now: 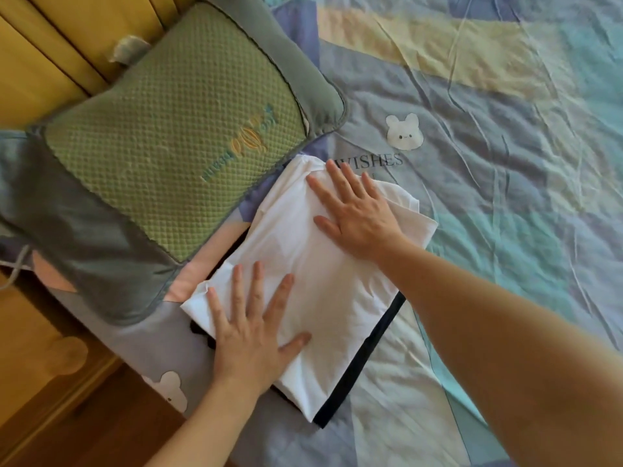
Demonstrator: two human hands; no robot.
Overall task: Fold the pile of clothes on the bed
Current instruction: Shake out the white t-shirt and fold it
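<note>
1. White garment (323,281), folded into a rough rectangle, lies flat on the bed near its left edge, just beside the pillow.
2. It sits on top of a dark garment (364,365); only a dark strip shows along the white one's right and near edges, plus a dark bit poking out at its left side.
3. Left hand (251,335) rests palm-down on the near-left part of the white garment, fingers straight and spread, thumb out to the right. Not gripping anything.
4. Right hand (354,210) lies palm-down on the far-right part of the same garment, fingers straight and spread, tips close to the far edge. Also not gripping.
5. Both hands are on the cloth, well apart from each other, with bare white fabric between them.
6. Bed sheet (505,197) is wrinkled, patterned in blue, teal and pale yellow blocks, with a white bunny print (403,132) and the word "WISHES" just beyond the right hand's fingertips.
7. Green textured pillow (175,119) with a grey border lies to the left of the stack, its corner close to the white garment's far-left edge.
8. Wooden floor (50,399) shows at lower left; yellow wood panelling (50,45) at upper left.
</note>
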